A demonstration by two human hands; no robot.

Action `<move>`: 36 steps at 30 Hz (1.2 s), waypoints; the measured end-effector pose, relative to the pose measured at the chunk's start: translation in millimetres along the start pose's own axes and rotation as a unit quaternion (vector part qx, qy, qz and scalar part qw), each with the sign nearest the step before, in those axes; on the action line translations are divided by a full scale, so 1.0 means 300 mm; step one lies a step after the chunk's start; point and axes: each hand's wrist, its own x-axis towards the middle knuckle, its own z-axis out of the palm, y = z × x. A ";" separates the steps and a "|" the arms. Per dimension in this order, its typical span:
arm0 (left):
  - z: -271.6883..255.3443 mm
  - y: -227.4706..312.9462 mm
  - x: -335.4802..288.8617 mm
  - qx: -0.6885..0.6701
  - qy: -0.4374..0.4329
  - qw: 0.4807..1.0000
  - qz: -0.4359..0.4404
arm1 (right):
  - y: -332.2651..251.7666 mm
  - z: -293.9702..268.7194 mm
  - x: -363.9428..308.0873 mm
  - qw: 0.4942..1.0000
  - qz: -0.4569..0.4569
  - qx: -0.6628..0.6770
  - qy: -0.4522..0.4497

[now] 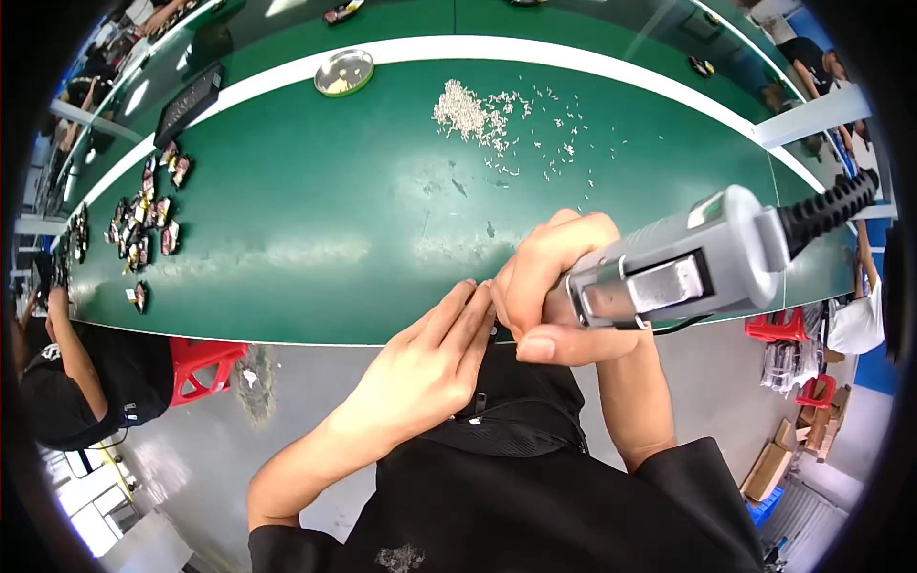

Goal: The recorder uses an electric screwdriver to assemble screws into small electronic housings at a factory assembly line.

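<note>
**benchwatcher:** Looking down from the head camera, the right hand (549, 286) is wrapped tight around a chunky grey power tool (683, 267), fingers curled over the top of the barrel and thumb tucked underneath. A ribbed black cord (829, 212) runs off the back end toward the upper right. The tool sits just above the near edge of the green table (325, 210), pointing left toward the other hand.

**screwloose:** And the left one?

**benchwatcher:** The left hand (425, 368) comes up from below with its fingers straight and held together, tips touching the knuckles of the right hand right at the nose of the tool. If it's pinching something there I can't tell, the spot is hidden behind the fingers.

**screwloose:** Anything else on the table?

**benchwatcher:** A scattered pile of small pale screws (473, 115) toward the far side, well apart from the hands. A round metal dish (344, 72) sits at the far edge, left of the pile. Over on the left there's a cluster of small dark parts (148, 224) and a black tray (188, 103). Another person in a black top (72, 368) sits at the left end, beside a red stool (201, 368).
</note>
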 end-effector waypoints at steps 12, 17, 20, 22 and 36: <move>-0.136 -0.301 -0.095 0.326 0.194 0.866 -0.326 | -0.061 -0.090 -0.310 0.922 -0.139 0.168 0.320; 0.009 -0.158 0.205 0.049 0.181 0.971 -0.148 | -0.035 -0.088 -0.340 0.863 -0.127 0.243 0.424; 0.068 -0.138 0.317 0.072 0.191 0.976 -0.075 | -0.023 -0.110 -0.357 0.881 -0.130 0.252 0.378; 0.080 -0.150 0.345 0.082 0.195 0.975 -0.064 | -0.021 -0.115 -0.356 0.879 -0.135 0.259 0.377; 0.041 -0.124 0.269 -0.042 0.154 0.978 -0.134 | -0.030 -0.112 -0.375 0.879 -0.129 0.275 0.369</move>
